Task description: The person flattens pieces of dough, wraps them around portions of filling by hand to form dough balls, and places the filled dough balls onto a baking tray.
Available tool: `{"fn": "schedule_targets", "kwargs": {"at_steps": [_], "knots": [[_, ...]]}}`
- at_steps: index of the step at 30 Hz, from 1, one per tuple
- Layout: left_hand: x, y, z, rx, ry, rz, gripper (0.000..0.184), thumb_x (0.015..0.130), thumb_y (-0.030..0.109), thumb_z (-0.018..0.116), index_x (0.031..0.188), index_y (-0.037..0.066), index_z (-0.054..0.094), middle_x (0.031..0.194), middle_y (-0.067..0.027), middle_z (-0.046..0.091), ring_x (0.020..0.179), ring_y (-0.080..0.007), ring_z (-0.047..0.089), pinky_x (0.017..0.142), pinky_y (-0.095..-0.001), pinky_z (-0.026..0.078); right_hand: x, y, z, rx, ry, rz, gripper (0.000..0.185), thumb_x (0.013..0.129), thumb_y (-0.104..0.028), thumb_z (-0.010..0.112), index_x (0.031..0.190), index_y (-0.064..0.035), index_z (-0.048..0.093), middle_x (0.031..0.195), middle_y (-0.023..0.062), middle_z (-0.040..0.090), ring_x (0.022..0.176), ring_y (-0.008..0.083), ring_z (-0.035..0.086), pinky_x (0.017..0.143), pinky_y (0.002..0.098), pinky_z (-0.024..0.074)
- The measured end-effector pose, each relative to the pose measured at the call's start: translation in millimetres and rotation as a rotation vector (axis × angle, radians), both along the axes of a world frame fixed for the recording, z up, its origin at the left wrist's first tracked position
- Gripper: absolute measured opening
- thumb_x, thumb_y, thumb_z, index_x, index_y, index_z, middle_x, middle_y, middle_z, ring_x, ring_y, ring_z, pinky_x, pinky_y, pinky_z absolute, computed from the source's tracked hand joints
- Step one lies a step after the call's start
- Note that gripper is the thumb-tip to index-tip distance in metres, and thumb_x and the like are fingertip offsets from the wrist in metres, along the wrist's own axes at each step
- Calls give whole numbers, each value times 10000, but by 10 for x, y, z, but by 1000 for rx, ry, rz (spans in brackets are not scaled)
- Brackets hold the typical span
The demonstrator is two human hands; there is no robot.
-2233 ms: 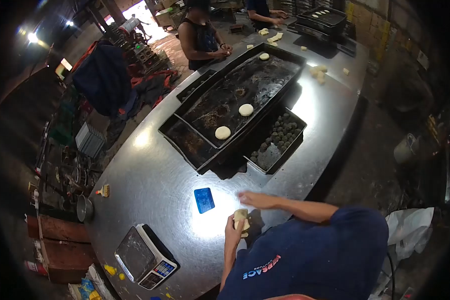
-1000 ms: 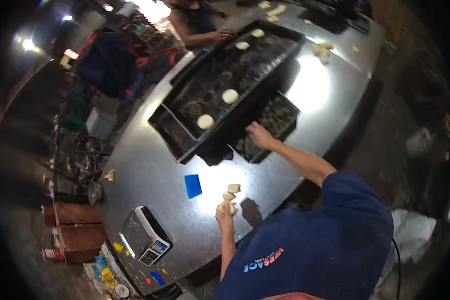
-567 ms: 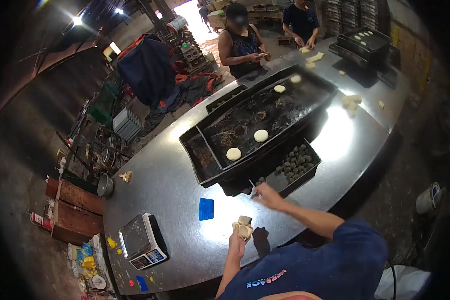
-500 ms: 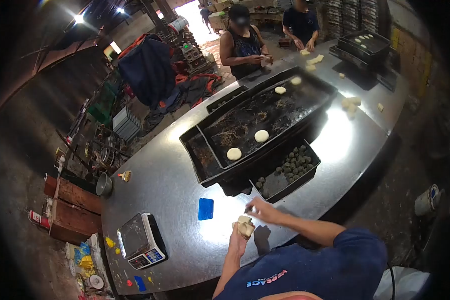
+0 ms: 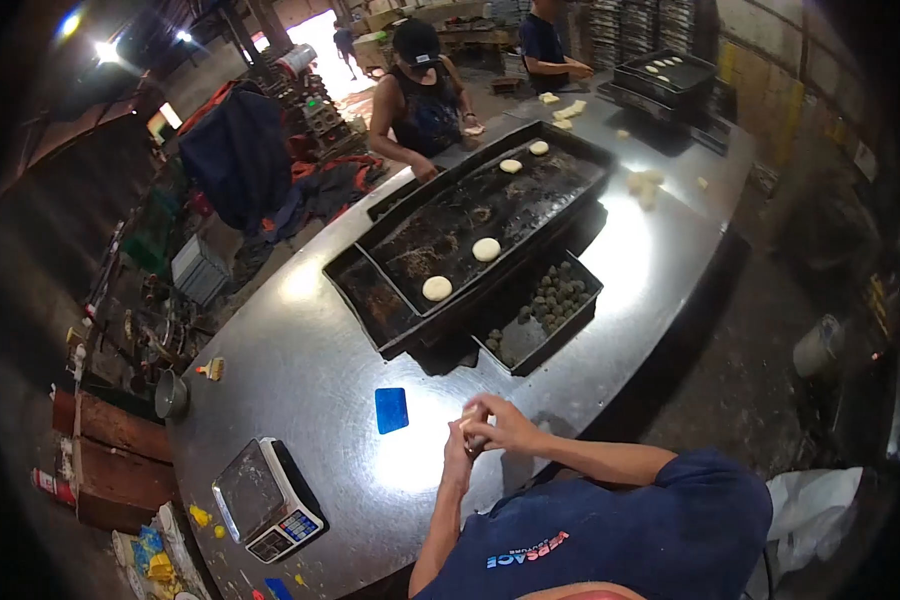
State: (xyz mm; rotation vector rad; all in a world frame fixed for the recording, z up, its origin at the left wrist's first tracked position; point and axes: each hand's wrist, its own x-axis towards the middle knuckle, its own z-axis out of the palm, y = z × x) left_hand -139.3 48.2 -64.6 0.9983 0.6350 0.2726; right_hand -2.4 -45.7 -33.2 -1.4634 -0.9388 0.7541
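At the table's near edge my left hand (image 5: pixel 456 458) is closed around pale dough, mostly hidden by the fingers. My right hand (image 5: pixel 498 424) is pressed over it, fingers bent; what it grips is too small to make out. A blue scraper (image 5: pixel 392 411) lies just left of my hands. Beyond them, a small dark tray (image 5: pixel 545 352) holds several dark balls (image 5: pixel 558 300). The large black tray (image 5: pixel 406 347) bears several flat round dough pieces, among them one dough disc (image 5: pixel 437 289) near its close end.
A scale (image 5: pixel 270 500) stands at the near left, with a brush (image 5: pixel 211 369) and metal bowl (image 5: pixel 171 394) farther back. A co-worker (image 5: pixel 422 105) stands across the table, another person (image 5: pixel 544 45) behind. Dough pieces (image 5: pixel 645 186) lie at the far right.
My right hand went to the small tray, then came back to the dough in my left hand and now covers it. The co-worker across has lowered one hand to the tray beside the large one.
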Motion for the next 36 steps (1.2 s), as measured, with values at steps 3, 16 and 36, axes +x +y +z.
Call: {"fn": "schedule_targets", "kwargs": {"at_steps": [3, 16, 36], "knots": [[-94, 112, 199, 141, -110, -304, 611, 1040, 440, 515, 1496, 57, 373, 1430, -165, 487, 1261, -284, 549, 980, -442, 546, -13, 45, -347, -161, 28, -108, 430, 909, -339, 732, 1195, -31, 645, 995, 71, 641, 963, 197, 593, 898, 354, 461], [-66, -30, -205, -96, -259, 37, 645, 1098, 480, 293, 1579, 60, 204, 1414, -162, 510, 1281, -276, 536, 1071, -398, 468, -455, 108, -50, 66, 481, -238, 208, 941, -170, 731, 1062, -20, 651, 1040, 65, 642, 932, 130, 614, 797, 290, 526], [154, 52, 502, 44, -409, 74, 759, 1074, 585, 213, 1557, 7, 302, 1482, -132, 468, 1282, -207, 511, 1050, -348, 417, -2, 262, 270, 18, 329, -68, 257, 873, -254, 802, 929, -45, 665, 872, 17, 604, 768, 81, 559, 652, 241, 466]]}}
